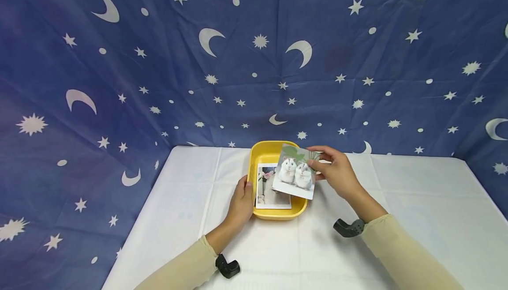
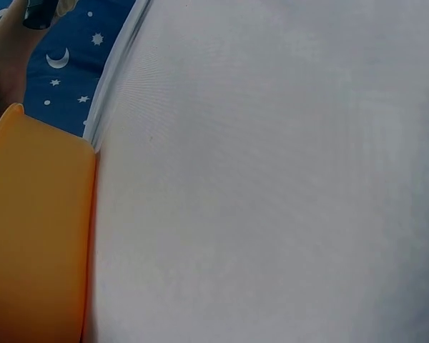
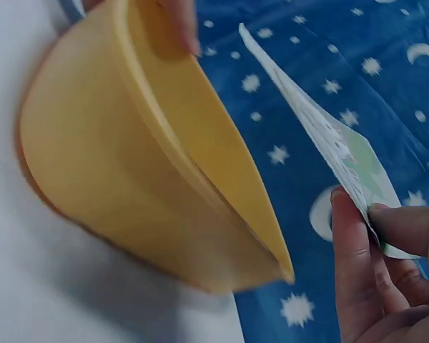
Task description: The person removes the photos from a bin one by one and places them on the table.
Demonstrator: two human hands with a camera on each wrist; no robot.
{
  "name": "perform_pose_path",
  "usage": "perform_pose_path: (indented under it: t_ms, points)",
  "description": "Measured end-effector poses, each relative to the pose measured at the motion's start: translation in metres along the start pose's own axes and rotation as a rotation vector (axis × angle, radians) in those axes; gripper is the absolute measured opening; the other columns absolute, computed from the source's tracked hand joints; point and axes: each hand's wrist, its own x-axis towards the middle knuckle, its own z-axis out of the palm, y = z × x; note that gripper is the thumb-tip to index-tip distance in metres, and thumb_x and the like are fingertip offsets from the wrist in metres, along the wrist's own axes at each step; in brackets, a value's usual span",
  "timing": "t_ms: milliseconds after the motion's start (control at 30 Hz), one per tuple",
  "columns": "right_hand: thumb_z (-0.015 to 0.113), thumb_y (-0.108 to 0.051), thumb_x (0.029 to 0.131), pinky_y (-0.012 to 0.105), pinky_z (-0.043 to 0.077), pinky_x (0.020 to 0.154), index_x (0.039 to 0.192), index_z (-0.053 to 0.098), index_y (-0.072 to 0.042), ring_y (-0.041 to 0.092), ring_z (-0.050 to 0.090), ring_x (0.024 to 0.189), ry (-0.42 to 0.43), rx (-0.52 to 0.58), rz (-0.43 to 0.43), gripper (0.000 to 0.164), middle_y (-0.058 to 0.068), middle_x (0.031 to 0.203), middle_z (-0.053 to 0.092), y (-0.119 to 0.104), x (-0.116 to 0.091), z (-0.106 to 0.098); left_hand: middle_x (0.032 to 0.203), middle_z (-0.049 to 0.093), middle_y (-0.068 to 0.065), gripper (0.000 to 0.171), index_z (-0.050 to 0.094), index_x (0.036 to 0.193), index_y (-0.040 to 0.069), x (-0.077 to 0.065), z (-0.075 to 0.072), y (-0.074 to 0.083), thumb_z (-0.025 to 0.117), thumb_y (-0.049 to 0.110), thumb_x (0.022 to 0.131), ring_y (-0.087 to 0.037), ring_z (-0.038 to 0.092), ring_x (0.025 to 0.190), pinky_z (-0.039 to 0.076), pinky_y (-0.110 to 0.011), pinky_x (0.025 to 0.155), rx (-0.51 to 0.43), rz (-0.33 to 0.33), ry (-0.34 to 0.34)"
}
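My right hand pinches a picture card by its right edge, thumb on the printed face and fingers behind. Two white hamsters and green leaves are printed on the card. It hovers tilted over a yellow plastic bin, and in the right wrist view it is seen nearly edge-on above the rim. Inside the bin lies a second picture with pink flowers, partly covered by the card in the head view. My left hand grips the bin's left side, thumb over the rim.
The bin stands on a table with a white cloth, near its back edge. Behind and to the left hangs a dark blue curtain with moons and stars. Each wrist carries a black device, one at the right sleeve.
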Motion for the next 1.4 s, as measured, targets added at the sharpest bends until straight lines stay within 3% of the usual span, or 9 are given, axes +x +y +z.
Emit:
perform_pose_path:
  t_ms: [300,533,700,967,1200,1400]
  points:
    - [0.071,-0.019,0.098,0.030,0.062,0.063,0.142,0.057,-0.013,0.007,0.061,0.074,0.123,-0.073,0.034,0.047,0.005,0.101,0.052,0.021,0.004,-0.043,0.158,0.046,-0.011,0.049,0.039,0.155,0.012,0.003,0.000,-0.001,0.036,0.033,0.112,-0.029,0.037,0.149,0.027,-0.051,0.125,-0.007,-0.073,0.002]
    - [0.068,-0.018,0.100,0.026,0.056,0.057,0.145,0.055,-0.012,0.005,0.057,0.069,0.183,-0.035,0.045,0.048,0.002,0.097,0.048,0.042,0.011,-0.063,0.160,0.044,-0.009,0.051,0.038,0.156,0.015,0.003,0.000,0.002,0.037,0.038,0.111,-0.028,0.035,0.151,0.026,-0.050,0.126,-0.045,-0.121,-0.008]
    - [0.068,-0.017,0.100,0.030,0.058,0.057,0.143,0.051,-0.005,0.006,0.059,0.068,0.182,-0.103,0.074,0.048,0.001,0.095,0.055,0.057,0.019,-0.066,0.159,0.045,-0.010,0.051,0.038,0.156,0.014,0.003,-0.001,0.001,0.037,0.037,0.111,-0.030,0.036,0.150,0.026,-0.051,0.126,-0.044,-0.122,-0.002]
    - [0.070,-0.013,0.098,0.028,0.055,0.053,0.136,0.059,-0.008,0.010,0.060,0.063,0.165,-0.266,0.086,0.040,0.015,0.111,0.056,0.082,0.032,-0.070,0.158,0.046,-0.009,0.052,0.038,0.157,0.015,0.003,0.000,0.000,0.036,0.039,0.111,-0.029,0.036,0.150,0.025,-0.050,0.126,-0.051,-0.119,-0.008]
    - [0.073,-0.018,0.096,0.028,0.055,0.055,0.137,0.060,-0.008,0.015,0.066,0.064,0.143,-0.454,0.077,0.044,0.021,0.119,0.061,0.085,0.036,-0.063,0.159,0.044,-0.010,0.052,0.037,0.156,0.014,0.003,-0.001,-0.002,0.036,0.038,0.111,-0.030,0.034,0.151,0.024,-0.051,0.127,-0.054,-0.118,-0.008]
    - [0.077,-0.021,0.093,0.028,0.053,0.060,0.133,0.062,-0.005,0.021,0.067,0.076,0.162,-0.555,0.038,0.046,0.020,0.112,0.065,0.083,0.038,-0.059,0.159,0.044,-0.009,0.051,0.037,0.156,0.014,0.002,-0.002,-0.001,0.036,0.038,0.111,-0.029,0.035,0.151,0.023,-0.050,0.127,-0.066,-0.120,-0.016]
